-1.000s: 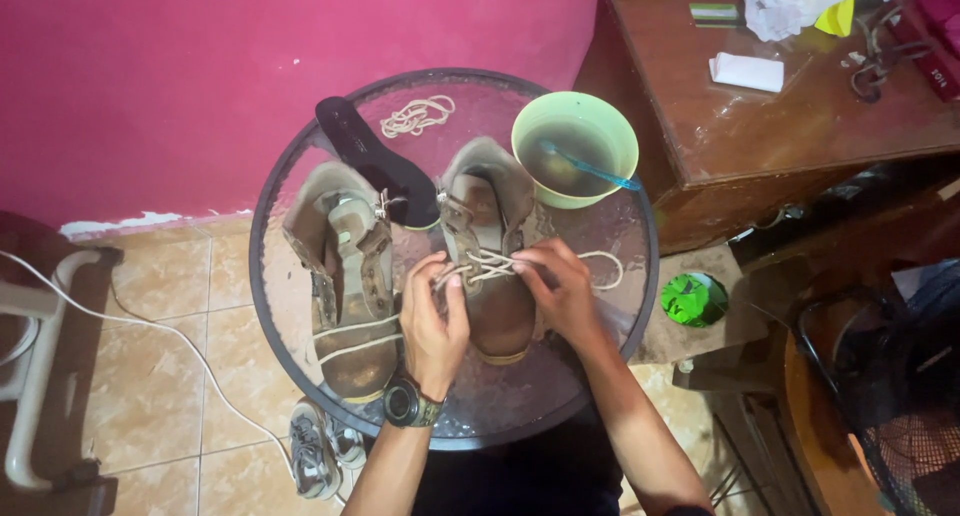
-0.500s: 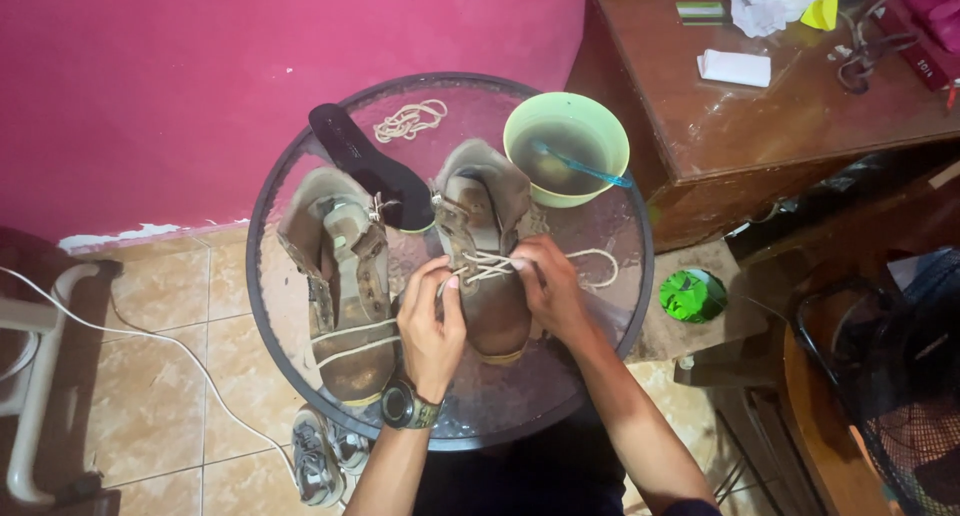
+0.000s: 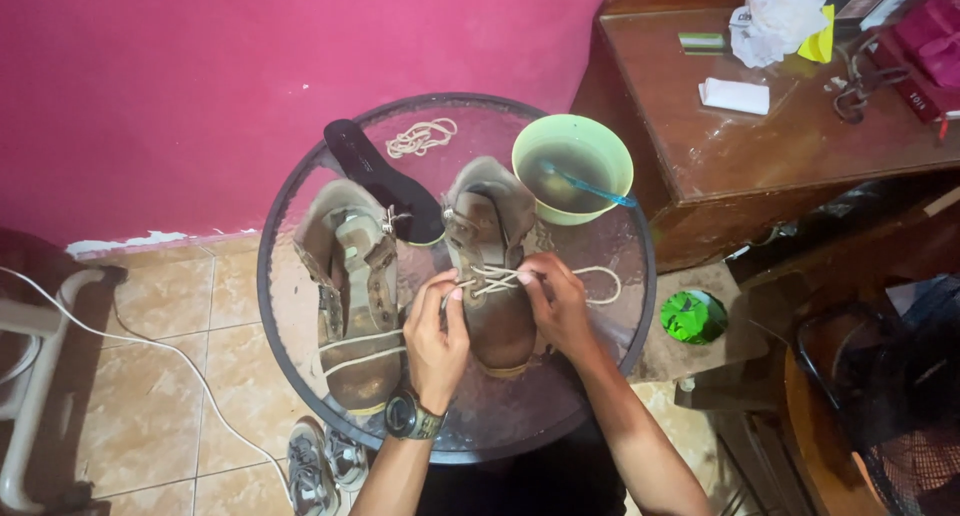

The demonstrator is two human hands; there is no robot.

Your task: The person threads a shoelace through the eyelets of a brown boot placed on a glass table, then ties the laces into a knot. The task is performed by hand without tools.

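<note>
Step in hand: lacing the right-hand boot (image 3: 495, 266), by my reading; the pale lace (image 3: 492, 280) is being worked across the eyelets about midway down the tongue.
Left hand (image 3: 437, 326): closed in a pinch on the lace at the boot's near side edge, thumb and fingers curled; a watch (image 3: 410, 416) sits on its wrist.
Right hand (image 3: 558, 301): also pinched shut on the lace, on the boot's other side, knuckles over the upper.
Where the boot is: flat on the round glass worktop (image 3: 300, 336), sole down, directly under and between both hands, toe towards the person.
Lace slack: a loose loop (image 3: 600, 281) trails just beyond the right hand towards the worktop rim.
Doing it well: I would draw both ends evenly so each crossing lies flat and untwisted, and steady the boot with the heels of the hands so it does not slide on the glass.
Watch for: the green bowl (image 3: 572, 166) of murky water with a blue toothbrush (image 3: 590, 186) stands near, just beyond the right hand; a sharp tug on the slack could knock it.
Beside the left hand: the second boot (image 3: 355, 286), a lace lying loose across its toe, with a dark insole (image 3: 385, 181) resting over its top.
Beyond both hands: a spare coiled lace (image 3: 420, 138) near the far rim.
</note>
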